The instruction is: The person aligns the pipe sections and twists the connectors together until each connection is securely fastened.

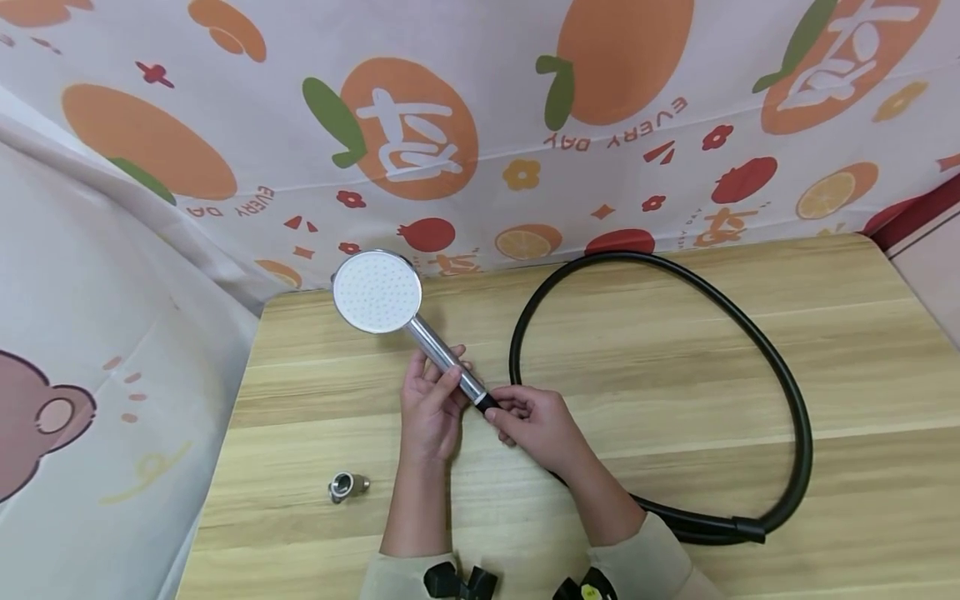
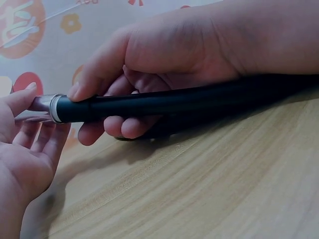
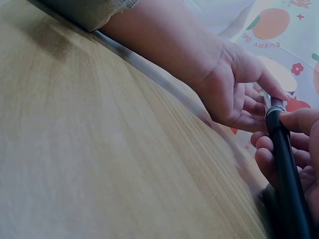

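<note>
A chrome shower head (image 1: 377,292) with a white dotted face tilts up to the left over the table. My left hand (image 1: 432,412) grips its silver handle (image 1: 435,343) near the lower end, thumb on top. My right hand (image 1: 542,427) pinches the black end of a hose (image 2: 124,105) between thumb and fingers. In the left wrist view the hose end meets the handle's silver rim (image 2: 56,108) in one line. The right wrist view shows the same joint, with the right thumb (image 3: 294,119) lying by the hose end.
The black hose (image 1: 795,400) loops across the right of the wooden table (image 1: 300,400), its other end near the front. A small metal fitting (image 1: 348,487) lies left of my left forearm. Fruit-printed cloth (image 1: 465,167) hangs behind the table's back edge.
</note>
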`<state>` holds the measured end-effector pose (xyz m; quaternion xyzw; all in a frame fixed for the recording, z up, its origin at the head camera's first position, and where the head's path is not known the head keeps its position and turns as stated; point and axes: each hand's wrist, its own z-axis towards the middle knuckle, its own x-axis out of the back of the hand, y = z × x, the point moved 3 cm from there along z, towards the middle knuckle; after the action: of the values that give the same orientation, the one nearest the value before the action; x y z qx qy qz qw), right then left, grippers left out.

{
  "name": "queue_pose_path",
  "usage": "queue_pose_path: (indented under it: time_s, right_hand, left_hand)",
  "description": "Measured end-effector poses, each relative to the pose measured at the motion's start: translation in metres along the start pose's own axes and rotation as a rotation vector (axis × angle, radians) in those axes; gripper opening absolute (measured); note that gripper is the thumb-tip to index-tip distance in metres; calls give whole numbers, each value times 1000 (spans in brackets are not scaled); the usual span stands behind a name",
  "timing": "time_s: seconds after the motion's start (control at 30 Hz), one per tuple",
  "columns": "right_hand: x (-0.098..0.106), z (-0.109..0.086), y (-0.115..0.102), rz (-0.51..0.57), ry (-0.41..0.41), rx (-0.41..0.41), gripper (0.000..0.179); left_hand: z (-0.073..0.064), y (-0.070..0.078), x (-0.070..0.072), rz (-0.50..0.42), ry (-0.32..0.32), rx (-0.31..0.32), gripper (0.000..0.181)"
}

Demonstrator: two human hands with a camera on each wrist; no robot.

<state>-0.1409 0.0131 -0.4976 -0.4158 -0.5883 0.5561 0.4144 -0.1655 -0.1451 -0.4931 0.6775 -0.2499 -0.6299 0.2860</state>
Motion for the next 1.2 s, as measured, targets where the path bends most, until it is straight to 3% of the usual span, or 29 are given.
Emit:
queue_pose_path:
  time_s: [0.27,0.47,0.77,1.2]
  right_hand:
    - [3,-1,-3,-38,2,-3,25]
    - [5,0,-2,-99,47,-2,40]
    - [1,2,0,-85,31,-15,30]
    - [0,1,-2,-12,-42,-36,30]
  left_hand:
    - [0,-2,-3,17,15,11,51]
    - [0,-4,-3,45,27,31,52]
    - [-1,-2,0,63,39,33,55]
    - [0,-3,0,49,38,35,58]
